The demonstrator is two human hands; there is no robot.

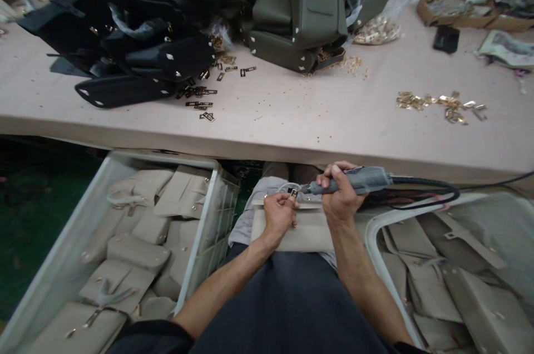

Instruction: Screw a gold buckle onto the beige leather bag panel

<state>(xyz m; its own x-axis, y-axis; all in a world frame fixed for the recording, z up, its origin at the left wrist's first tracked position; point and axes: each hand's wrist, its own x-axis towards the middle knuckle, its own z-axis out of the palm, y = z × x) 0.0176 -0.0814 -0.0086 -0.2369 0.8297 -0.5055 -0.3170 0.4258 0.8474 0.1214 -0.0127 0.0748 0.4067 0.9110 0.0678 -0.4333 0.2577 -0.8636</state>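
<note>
A beige handbag (pixel 308 231) lies across my lap, just below the table's front edge. My right hand (pixel 342 195) is wrapped around a grey electric screwdriver (pixel 362 178), whose tip points left at the bag's upper edge. My left hand (pixel 280 214) is closed in a pinch on a small gold-rimmed metal fitting (pixel 294 193) at the top of the bag. The screwdriver tip is close to this fitting; whether they touch I cannot tell. Part of the bag is hidden behind my hands.
Crates of beige bags stand on my left (pixel 204 231) and right (pixel 375 220). On the table (pixel 267 126) are black bags (pixel 125 89), olive bags (pixel 317 9) and gold fittings (pixel 450 103). The screwdriver's cable (pixel 434 181) loops over the right crate.
</note>
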